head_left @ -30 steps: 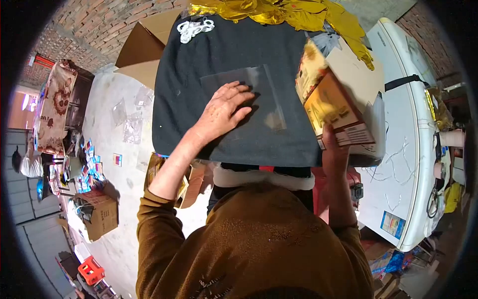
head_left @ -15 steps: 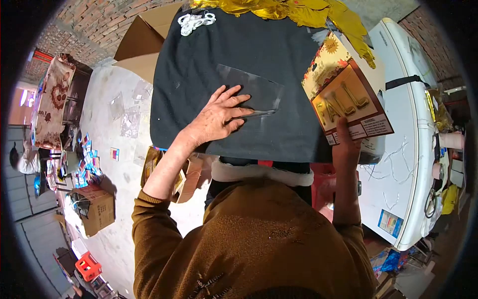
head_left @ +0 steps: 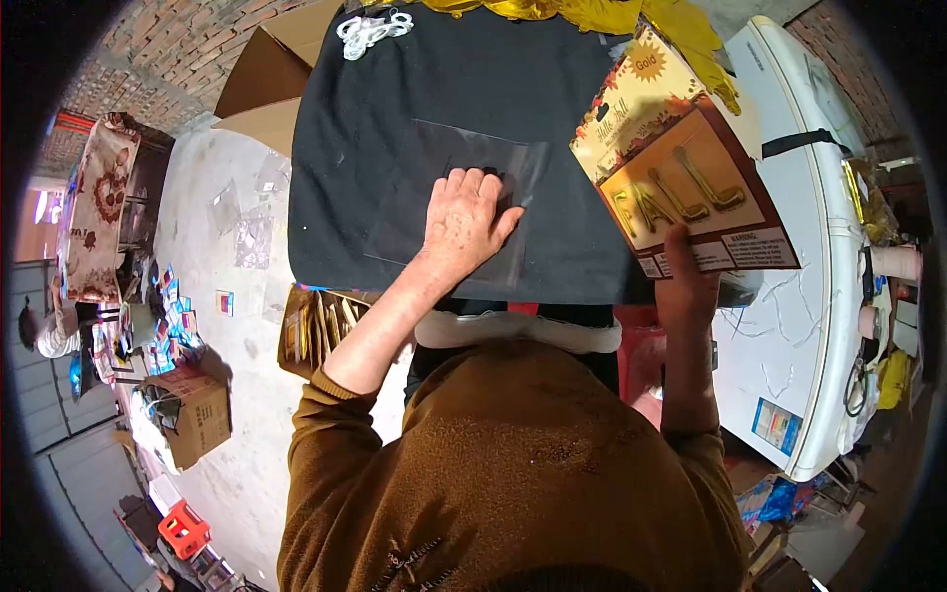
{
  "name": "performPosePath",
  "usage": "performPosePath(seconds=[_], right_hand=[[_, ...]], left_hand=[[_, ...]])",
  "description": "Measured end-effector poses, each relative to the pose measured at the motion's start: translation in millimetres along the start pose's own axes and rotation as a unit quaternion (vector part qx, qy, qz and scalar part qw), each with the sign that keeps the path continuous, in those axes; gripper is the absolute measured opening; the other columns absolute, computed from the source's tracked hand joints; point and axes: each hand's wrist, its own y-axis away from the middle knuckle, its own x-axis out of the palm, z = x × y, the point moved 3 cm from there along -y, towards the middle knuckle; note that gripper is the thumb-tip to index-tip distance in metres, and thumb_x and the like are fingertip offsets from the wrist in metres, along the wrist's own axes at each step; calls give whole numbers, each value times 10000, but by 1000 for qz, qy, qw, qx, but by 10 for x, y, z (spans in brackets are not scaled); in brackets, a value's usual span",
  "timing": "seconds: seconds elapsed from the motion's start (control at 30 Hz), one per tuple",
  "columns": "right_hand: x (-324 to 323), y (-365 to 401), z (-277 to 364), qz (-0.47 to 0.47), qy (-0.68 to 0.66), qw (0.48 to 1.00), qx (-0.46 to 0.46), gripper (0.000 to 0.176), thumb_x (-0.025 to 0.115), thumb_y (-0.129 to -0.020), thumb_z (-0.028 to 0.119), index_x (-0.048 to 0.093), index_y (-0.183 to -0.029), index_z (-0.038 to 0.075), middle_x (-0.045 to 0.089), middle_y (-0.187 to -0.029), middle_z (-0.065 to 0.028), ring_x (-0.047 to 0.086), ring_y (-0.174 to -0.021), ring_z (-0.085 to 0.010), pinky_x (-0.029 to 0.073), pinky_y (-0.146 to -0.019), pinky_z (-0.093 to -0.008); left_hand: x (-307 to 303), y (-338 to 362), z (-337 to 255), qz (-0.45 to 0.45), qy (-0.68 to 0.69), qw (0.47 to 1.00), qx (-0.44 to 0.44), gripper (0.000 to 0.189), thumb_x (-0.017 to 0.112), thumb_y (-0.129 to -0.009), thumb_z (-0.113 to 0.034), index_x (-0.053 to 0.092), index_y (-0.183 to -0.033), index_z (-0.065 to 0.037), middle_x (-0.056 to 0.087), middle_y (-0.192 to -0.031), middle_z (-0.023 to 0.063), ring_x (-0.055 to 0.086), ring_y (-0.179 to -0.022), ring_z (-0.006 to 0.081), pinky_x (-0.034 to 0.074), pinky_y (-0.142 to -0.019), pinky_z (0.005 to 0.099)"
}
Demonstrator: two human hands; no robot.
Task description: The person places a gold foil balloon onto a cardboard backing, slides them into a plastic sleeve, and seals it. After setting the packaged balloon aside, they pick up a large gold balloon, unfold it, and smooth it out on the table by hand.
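Note:
A clear plastic bag (head_left: 526,178) is spread on the black cloth-covered table (head_left: 340,222). My left hand (head_left: 464,217) rests on top of it, fingers bent and close together, thumb held apart to the right. The fingertips are partly hidden, but the bag does not appear gripped. At the table's right side, my right hand (head_left: 688,281) holds a printed card (head_left: 671,168) by its lower edge. Gold "FALL" lettering fills the card's middle, and a "Gold" starburst is near its top. The card is tilted, with my thumb on its front.
White cord (head_left: 373,34) lies at the table's far left, and gold foil (head_left: 691,49) along the far edge. Cardboard boxes (head_left: 261,84) stand to the left. A white freezer-like cabinet (head_left: 764,335) borders the right side. Another person (head_left: 54,326) is at far left.
My left hand has shifted right across the bag, and its spread fingers have drawn together and bent. The bag's folded right part now lies more spread out. The card stays in my right hand.

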Motion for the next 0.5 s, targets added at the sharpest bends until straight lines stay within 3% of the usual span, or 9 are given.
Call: performPosePath(seconds=[0.07,0.2,0.33,0.47,0.5], right_hand=[[-19,23,-12,6,-29,999,16,569,671,-983,35,418,-1492,46,556,-1381,-105,565,-1260,-232,477,-1070,-397],[85,89,109,-3,-81,997,17,395,666,-1005,108,536,-1368,21,600,-1301,-90,587,-1166,-200,482,-1023,-355],[14,94,16,41,-72,997,-4,414,663,-1007,99,519,-1387,21,587,-1333,-86,572,-1203,-200,482,-1035,-361],[127,180,242,159,50,985,-51,412,671,-987,66,551,-1377,8,615,-1327,-124,595,-1230,-242,474,-1068,-401],[222,186,324,218,99,965,-103,396,664,-985,72,569,-1364,7,621,-1333,-137,598,-1243,-259,468,-1082,-412]], left_hand=[[3,15,49,10,23,1000,-2,326,811,-818,-303,632,-930,-55,594,-904,105,566,-897,295,449,-803,421],[-96,18,85,35,80,996,-6,298,798,-838,-272,620,-923,-49,583,-901,111,557,-884,309,443,-821,430],[-139,19,106,53,93,994,-11,254,788,-813,-235,660,-920,-44,609,-910,103,572,-909,301,457,-838,431],[-231,48,94,66,82,994,11,271,757,-818,-186,661,-1008,-18,594,-939,140,562,-923,333,480,-862,438],[-243,61,83,71,76,994,15,272,745,-819,-184,665,-1019,-17,596,-952,144,564,-935,337,484,-866,439]])
